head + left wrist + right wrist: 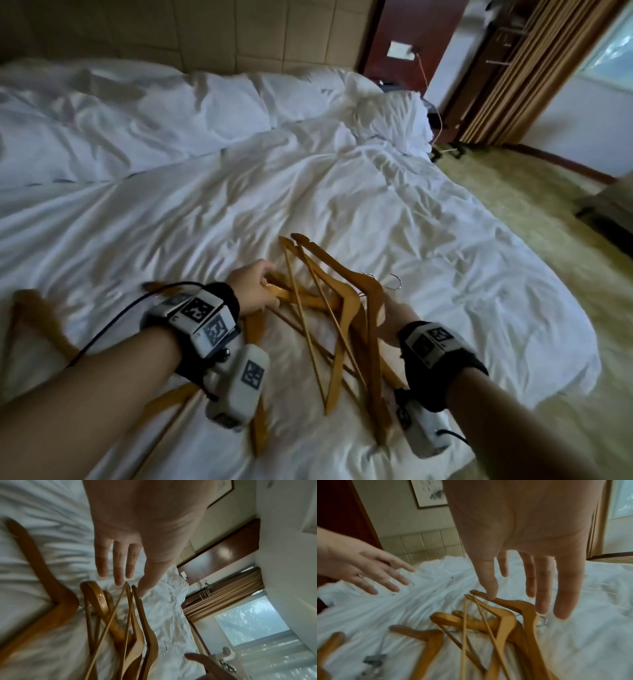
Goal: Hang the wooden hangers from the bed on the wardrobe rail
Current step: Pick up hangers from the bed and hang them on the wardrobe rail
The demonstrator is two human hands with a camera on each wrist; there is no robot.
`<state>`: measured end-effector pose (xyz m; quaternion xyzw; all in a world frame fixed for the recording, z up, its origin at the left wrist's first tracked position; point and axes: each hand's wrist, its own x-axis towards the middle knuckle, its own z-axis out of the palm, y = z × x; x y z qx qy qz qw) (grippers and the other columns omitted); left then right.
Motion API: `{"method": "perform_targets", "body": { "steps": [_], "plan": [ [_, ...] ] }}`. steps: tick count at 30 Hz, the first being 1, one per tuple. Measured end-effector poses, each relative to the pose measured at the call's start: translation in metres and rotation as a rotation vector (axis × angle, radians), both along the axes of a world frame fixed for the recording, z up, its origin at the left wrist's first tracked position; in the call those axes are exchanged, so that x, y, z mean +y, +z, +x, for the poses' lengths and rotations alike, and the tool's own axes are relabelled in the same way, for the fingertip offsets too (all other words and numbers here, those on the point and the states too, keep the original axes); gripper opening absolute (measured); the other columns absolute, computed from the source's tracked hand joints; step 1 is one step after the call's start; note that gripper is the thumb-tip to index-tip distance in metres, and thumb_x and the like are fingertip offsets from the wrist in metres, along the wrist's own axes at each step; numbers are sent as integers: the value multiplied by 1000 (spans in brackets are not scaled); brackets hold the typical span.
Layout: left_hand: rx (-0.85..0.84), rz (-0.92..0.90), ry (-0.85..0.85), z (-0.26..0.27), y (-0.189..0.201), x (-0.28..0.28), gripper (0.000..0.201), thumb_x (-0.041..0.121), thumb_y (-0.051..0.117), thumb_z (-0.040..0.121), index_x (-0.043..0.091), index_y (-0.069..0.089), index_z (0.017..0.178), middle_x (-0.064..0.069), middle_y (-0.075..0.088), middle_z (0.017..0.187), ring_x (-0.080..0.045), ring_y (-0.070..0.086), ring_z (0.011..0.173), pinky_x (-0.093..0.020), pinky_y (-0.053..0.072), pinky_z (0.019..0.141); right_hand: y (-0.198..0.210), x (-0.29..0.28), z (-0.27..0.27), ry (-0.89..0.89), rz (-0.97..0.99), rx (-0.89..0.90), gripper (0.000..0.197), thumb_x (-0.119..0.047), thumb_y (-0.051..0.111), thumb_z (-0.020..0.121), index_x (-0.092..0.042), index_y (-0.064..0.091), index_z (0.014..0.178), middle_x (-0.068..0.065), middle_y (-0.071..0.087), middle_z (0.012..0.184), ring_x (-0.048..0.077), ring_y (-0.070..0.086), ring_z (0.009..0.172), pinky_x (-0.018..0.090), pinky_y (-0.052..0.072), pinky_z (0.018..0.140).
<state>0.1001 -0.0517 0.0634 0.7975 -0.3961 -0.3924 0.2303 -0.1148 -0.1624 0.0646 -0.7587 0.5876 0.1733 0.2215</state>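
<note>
Motion blur; both hands [530, 555] seemingly open above wooden hangers [329, 308].

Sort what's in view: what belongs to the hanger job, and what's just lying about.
Job:
wooden hangers piled on the bed
left hand, right hand, both open over them

Lying about:
pillows
curtain
framed picture

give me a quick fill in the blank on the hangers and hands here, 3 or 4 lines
1. The wooden hangers lie in a pile on the white ____.
2. Each hanger's hook is made of ____.
3. The left hand and the right hand both have their fingers ____, gripping nothing.
4. The curtains are on the person's ____ side.

Missing words: bed; metal; straight; right
</note>
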Motion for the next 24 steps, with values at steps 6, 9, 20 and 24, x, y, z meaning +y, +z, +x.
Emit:
{"method": "perform_targets", "body": {
  "steps": [6, 9, 20, 24],
  "plan": [
    [16, 72, -87, -49, -64, -73, 66, 11, 69, 80, 22, 39, 138, -8, 48, 131, -21, 55, 111, -28, 50, 88, -76, -65, -31, -163, 96, -6, 72, -22, 57, 90, -32, 14, 147, 19, 43, 137, 36, 50, 122, 47, 49, 96],
    [19, 116, -96, -57, -92, -90, 67, 10, 70, 79, 22, 39, 138, -7, 48, 130, -20, 59, 106, -30, 52, 87, -109, -80, -33, -208, 117, -35, 69, -22, 59, 89, -29, 19, 145, 16, 48, 133, 33, 52, 120, 44, 48, 99],
    [6, 185, -14, -40, -143, -118, 64, 6, 68, 81, 18, 40, 137, -5, 52, 116, -21, 59, 103, -32, 52, 87, -172, -124, -8, -421, 99, -327, 79, -20, 64, 84, -16, 13, 145, 16, 53, 126, 35, 56, 113, 44, 47, 95],
    [-4, 199, -3, -33, -150, -119, 65, 8, 70, 79, 20, 41, 137, -1, 48, 113, -20, 58, 103, -32, 52, 86, -181, -130, -6, -498, 97, -350, 81, -16, 62, 86, -9, 10, 148, 14, 57, 124, 32, 58, 112, 36, 47, 87]
  ]
}}
